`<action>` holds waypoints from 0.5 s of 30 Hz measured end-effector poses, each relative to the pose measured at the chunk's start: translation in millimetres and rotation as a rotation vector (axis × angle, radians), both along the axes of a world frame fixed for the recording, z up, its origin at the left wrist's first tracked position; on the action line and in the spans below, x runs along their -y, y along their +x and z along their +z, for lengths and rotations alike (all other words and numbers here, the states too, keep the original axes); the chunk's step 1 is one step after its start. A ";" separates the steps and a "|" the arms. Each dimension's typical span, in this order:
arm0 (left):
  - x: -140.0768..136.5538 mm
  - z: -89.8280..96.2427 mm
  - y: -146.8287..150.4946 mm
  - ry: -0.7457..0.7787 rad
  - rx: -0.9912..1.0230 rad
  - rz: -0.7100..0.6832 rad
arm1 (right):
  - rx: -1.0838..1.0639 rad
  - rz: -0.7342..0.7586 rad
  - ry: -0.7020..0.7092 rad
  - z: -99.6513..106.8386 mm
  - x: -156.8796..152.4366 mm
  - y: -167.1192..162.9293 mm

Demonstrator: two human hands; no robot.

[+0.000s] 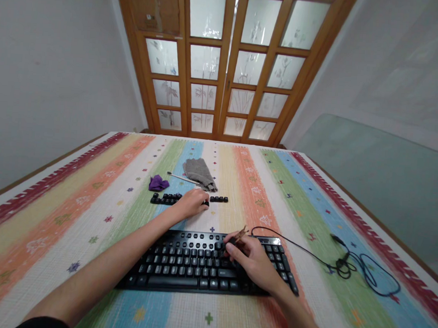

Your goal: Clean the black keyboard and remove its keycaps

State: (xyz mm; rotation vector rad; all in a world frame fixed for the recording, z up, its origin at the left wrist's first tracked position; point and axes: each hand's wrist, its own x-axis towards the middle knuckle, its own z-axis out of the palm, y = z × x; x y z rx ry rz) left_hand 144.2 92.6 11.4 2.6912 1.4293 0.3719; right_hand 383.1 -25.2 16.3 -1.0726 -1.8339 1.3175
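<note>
A black keyboard (182,254) lies in front of me, with many keycaps in place. My right hand (248,256) is over its right part, fingers closed around a small tool with thin brown prongs (241,234); its exact kind is unclear. Something dark shows at those fingertips. Beyond the keyboard, loose black keycaps (169,199) lie in rows on the cloth, with a few more keycaps (219,199) to the right. My left hand (193,203) reaches across to this row, its fingers bent together on a black keycap (206,202), partly hidden by the hand.
Behind the keycaps lie a crumpled purple cloth (158,183), a grey cloth (200,172) and a thin brush-like stick (182,178). The keyboard's black cable (299,243) runs right to a loose coil (343,266). A striped tablecloth (99,210) covers the table.
</note>
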 end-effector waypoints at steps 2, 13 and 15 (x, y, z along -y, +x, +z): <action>-1.0 -0.4 -0.4 -0.004 -0.001 0.004 | 0.003 0.003 0.002 -0.7 0.0 -0.1; -0.3 2.4 0.1 0.015 -0.038 0.021 | -0.016 0.006 -0.016 -0.8 0.5 -0.6; 0.0 4.0 0.5 0.009 -0.041 0.019 | -0.018 -0.004 -0.018 0.3 -0.1 0.1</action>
